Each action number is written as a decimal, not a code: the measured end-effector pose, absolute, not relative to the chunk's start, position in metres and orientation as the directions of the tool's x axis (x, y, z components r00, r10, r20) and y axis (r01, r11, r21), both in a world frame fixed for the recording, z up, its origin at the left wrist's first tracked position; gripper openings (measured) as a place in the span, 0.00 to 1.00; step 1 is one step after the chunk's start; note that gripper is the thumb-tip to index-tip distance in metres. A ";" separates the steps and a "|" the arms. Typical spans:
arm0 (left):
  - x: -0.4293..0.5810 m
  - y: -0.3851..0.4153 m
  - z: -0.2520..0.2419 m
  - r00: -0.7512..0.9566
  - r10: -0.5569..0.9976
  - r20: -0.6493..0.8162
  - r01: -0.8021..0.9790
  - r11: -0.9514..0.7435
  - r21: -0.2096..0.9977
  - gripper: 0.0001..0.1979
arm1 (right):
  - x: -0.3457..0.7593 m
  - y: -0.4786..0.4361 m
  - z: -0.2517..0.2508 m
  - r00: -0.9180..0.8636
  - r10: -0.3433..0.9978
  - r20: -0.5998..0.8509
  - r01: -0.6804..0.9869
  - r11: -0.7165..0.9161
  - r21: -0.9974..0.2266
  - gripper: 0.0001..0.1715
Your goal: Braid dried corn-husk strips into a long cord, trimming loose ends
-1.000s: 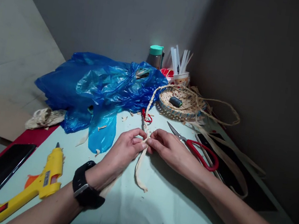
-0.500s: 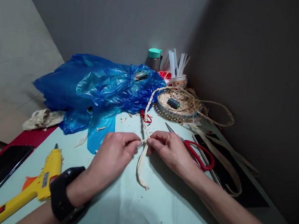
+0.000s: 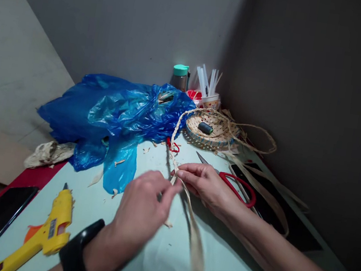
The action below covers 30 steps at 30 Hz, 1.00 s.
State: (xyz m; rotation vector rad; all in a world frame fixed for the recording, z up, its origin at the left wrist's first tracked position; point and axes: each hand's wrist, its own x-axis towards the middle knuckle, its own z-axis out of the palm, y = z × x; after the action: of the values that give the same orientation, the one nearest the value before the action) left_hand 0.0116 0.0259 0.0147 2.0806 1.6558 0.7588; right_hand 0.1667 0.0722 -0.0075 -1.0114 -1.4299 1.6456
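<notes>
Centrally placed braid (image 3: 175, 131): pale plaited fibre, arching down from beside the basket to the right fingertips, over the middle of the table.
Right hand (image 3: 205, 182): thumb and forefinger pinched together on the near end of the braid.
Left hand (image 3: 143, 204): blurred, just beside the braid's end, thumb and fingertips towards it; whether they grip a strand cannot be told.
Loose strip (image 3: 196, 242): flat and pale, trailing from the fingertips towards the near edge, its lower end blurred.
Wristwatch (image 3: 77, 247): black, on the left wrist.
Red cord (image 3: 174, 148): thin, lying at the braid beyond the hands — whether tied on cannot be told.
Basket (image 3: 223, 135): shallow, woven, with a dark thread spool (image 3: 205, 128) inside.
Scissors (image 3: 254, 196): red-handled, beside the right hand, tips pointing away; partly hidden by the forearm.
Glue gun (image 3: 53, 229): yellow with an orange trigger, lying left of the left hand, nozzle away.
Plastic bag (image 3: 120, 104): blue and crumpled, beyond the left hand.
Back of the table (image 3: 160, 268): a green-lidded bottle (image 3: 179, 80) near a patterned cup (image 3: 210, 102) — the latter holding upright white sticks (image 3: 202, 81).
</notes>
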 end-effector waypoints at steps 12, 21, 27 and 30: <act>0.011 0.054 0.003 0.300 0.914 -0.275 0.043 0.275 0.961 0.05 | 0.168 0.065 0.001 -0.490 0.871 0.032 0.370 0.241 -0.897 0.13; 0.008 0.053 -0.006 0.147 0.943 -0.297 0.069 0.290 0.955 0.08 | 0.169 0.059 0.012 -0.410 0.912 0.017 0.793 0.365 -0.487 0.12; 0.010 0.052 -0.004 0.150 0.936 -0.317 0.028 0.317 0.948 0.08 | 0.180 0.069 0.015 -0.490 0.871 0.029 0.686 0.406 -0.605 0.16; 0.010 0.052 -0.003 0.143 0.938 -0.316 0.030 0.315 0.948 0.07 | 0.181 0.070 0.018 -0.470 0.883 0.012 0.697 0.380 -0.608 0.15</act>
State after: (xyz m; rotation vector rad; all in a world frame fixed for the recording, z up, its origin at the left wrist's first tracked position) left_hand 0.0101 0.0516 -0.0033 1.0407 1.2427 0.8636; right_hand 0.1810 0.0698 0.0185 -1.3804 -2.3099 0.7739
